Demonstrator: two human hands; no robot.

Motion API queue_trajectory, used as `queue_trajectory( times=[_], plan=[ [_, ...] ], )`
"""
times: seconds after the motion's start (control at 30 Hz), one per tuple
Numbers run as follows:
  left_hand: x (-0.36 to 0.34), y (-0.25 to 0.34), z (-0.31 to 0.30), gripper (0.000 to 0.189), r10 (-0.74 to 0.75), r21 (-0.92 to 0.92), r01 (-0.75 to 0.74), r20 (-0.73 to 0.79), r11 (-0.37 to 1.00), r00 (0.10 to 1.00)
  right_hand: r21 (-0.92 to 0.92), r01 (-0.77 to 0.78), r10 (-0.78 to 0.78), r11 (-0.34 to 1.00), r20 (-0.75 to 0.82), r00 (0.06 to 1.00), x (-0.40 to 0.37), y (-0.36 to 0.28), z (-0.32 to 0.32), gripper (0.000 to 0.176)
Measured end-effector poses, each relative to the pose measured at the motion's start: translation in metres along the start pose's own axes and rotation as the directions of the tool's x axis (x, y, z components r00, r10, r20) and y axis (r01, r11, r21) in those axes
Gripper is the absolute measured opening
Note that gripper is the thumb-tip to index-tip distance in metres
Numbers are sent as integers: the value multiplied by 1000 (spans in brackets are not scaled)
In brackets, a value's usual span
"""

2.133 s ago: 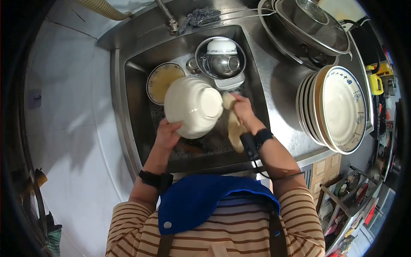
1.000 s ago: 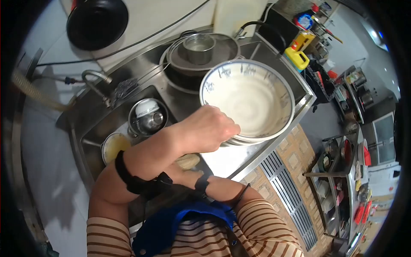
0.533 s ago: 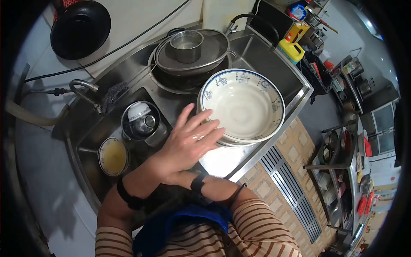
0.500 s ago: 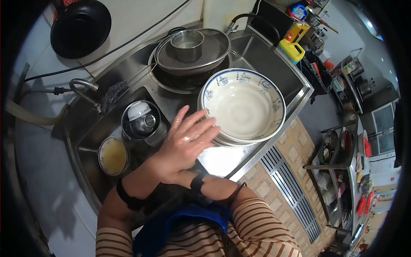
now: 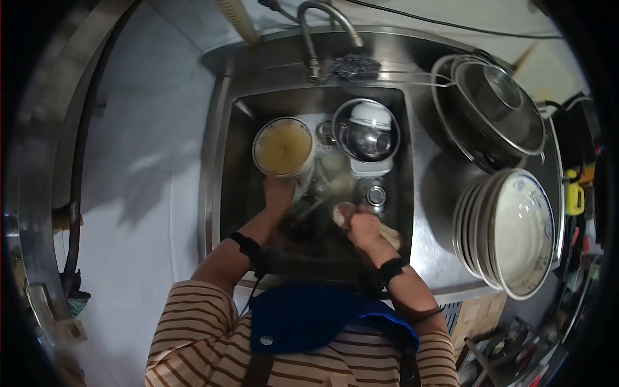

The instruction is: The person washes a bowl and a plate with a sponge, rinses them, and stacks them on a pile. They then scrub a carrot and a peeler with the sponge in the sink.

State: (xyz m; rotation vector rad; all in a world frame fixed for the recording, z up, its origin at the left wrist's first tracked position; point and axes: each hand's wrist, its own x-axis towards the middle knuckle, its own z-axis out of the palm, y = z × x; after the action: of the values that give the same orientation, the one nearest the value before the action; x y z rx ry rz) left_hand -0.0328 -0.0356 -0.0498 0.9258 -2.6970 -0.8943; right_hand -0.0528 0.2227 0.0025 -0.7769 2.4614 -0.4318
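Observation:
Inside the sink (image 5: 407, 187), my left hand (image 5: 278, 193) grips the near rim of a bowl (image 5: 308, 161) that holds cloudy yellow liquid. Its fingertips are partly hidden and a little blurred. To the right, my right hand (image 5: 365, 229) is closed around a pale, crumpled cloth (image 5: 389, 236), which shows on both sides of the fist. Beyond that hand are a small metal cup (image 5: 376, 195) and a metal basin (image 5: 340, 138) with a white bowl (image 5: 371, 115) and a shiny metal vessel in it. Dark water or shadow obscures the sink bottom near me.
A stack of large white bowls (image 5: 522, 226) stands on the right drainboard, near its front edge. Behind it sit wide metal pans and a strainer (image 5: 509, 109). The faucet (image 5: 329, 9) arches over the sink's back edge beside a dark scouring pad (image 5: 356, 66).
My view has swung left over the sink. My left hand has left the bowl stack and now grips the liquid-filled bowl. My right hand, hidden before, now shows with a cloth.

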Motion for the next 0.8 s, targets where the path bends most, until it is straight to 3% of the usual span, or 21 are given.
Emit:
queue_trajectory(
  times=[0.03, 0.1, 0.13, 0.17, 0.2, 0.43, 0.5, 0.53, 0.6, 0.73, 0.8],
  plan=[
    [10, -27, 6, 52, -12, 3, 12, -10, 1000, 1000, -31, -1, 3, 1000, 40, 999, 3, -4, -2, 56],
    [22, -63, 14, 49, -407, -187, 380, -142, 906, 902, -62, -5, 10, 998, 83, 997, 7, -10, -1, 57],
    [26, -59, 8, 49, -413, -185, 386, -142, 904, 900, -58, -9, 14, 998, 100, 995, 10, -11, 3, 58],
    [30, -49, 1, 42, -592, -493, 565, 120, 661, 797, -56, -13, 20, 998, 118, 993, 13, -11, 7, 59],
    [35, -37, -6, 36, -626, -663, 692, 417, 286, 658, -58, -11, 18, 998, 124, 992, 14, -10, 10, 59],
    [76, -50, 24, 29, -669, -591, 745, 421, 310, 612, -27, -54, 58, 998, 174, 983, 21, 1, 10, 59],
    [75, -36, 12, 30, -711, -685, 687, 357, 242, 606, -1, -72, 70, 997, 219, 973, 23, 6, 15, 58],
    [76, -36, 12, 30, -712, -684, 688, 356, 244, 605, -78, -76, 89, 994, 185, 979, 27, 9, 23, 55],
    [78, -38, 9, 34, -718, -738, 581, 193, 342, 668, -151, -79, 101, 985, 150, 983, 31, 15, 35, 53],
    [72, -28, -1, 33, -690, -764, 544, 185, 346, 699, -108, -33, 44, 994, 100, 994, 36, 7, 23, 49],
    [57, -15, -7, 32, -647, -821, 500, 228, 274, 728, -70, -31, 37, 997, 78, 996, 36, 1, 16, 48]
  ],
)
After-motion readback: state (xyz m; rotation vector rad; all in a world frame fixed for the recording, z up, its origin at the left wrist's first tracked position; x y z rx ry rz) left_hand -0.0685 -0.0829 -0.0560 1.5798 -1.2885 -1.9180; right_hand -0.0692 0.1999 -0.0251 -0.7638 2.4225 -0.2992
